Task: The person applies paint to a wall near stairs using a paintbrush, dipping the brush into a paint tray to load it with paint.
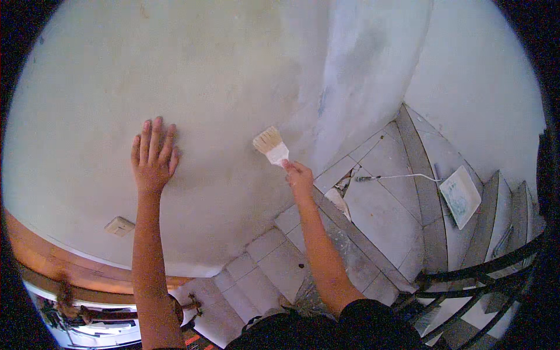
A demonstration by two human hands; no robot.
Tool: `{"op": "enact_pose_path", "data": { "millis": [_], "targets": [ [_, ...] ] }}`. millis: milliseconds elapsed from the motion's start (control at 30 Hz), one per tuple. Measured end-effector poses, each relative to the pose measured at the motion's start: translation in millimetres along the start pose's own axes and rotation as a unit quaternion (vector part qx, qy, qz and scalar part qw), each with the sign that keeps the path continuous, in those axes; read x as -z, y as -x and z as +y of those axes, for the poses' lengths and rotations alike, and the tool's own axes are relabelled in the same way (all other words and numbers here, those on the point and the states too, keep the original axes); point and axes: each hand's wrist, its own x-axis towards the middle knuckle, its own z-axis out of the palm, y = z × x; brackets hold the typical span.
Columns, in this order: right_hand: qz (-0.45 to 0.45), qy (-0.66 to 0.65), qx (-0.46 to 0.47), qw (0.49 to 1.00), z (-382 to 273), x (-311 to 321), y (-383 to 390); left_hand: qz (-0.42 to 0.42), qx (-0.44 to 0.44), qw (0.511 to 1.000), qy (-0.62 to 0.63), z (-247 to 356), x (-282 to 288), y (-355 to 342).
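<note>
My right hand (300, 177) grips a wide paintbrush (272, 146) by its handle. The brush has pale bristles and a white ferrule, tilted up and to the left against or close to the wall (221, 105); whether the bristles touch it I cannot tell. My left hand (154, 158) is at the wall on the left, fingers extended and slightly apart, holding nothing. The wall is off-white, with greyish smudges and a whiter strip toward the right.
A white paint tray (461, 197) with bluish residue rests on the stairs (431, 175) at right, beside a roller frame (402, 176). Broken tile (341, 195) lies near the step edge. A black railing (484, 268) curves at lower right. A switch plate (119, 226) sits below my left hand.
</note>
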Motion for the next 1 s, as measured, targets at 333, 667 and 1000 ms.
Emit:
{"op": "enact_pose_path", "data": {
  "millis": [333, 667, 1000],
  "targets": [
    [0.097, 0.204, 0.067, 0.972, 1, -11, 28, 0.000, 0.004, 1.000, -0.011, -2, -2, 7],
    [0.035, 0.173, 0.075, 0.981, 4, -26, 25, 0.002, 0.002, 1.000, 0.002, -2, -4, 7],
    [0.043, 0.056, 0.047, 0.996, 24, -22, 25, 0.021, -0.004, 1.000, -0.009, 2, -6, 4]
  ]
}}
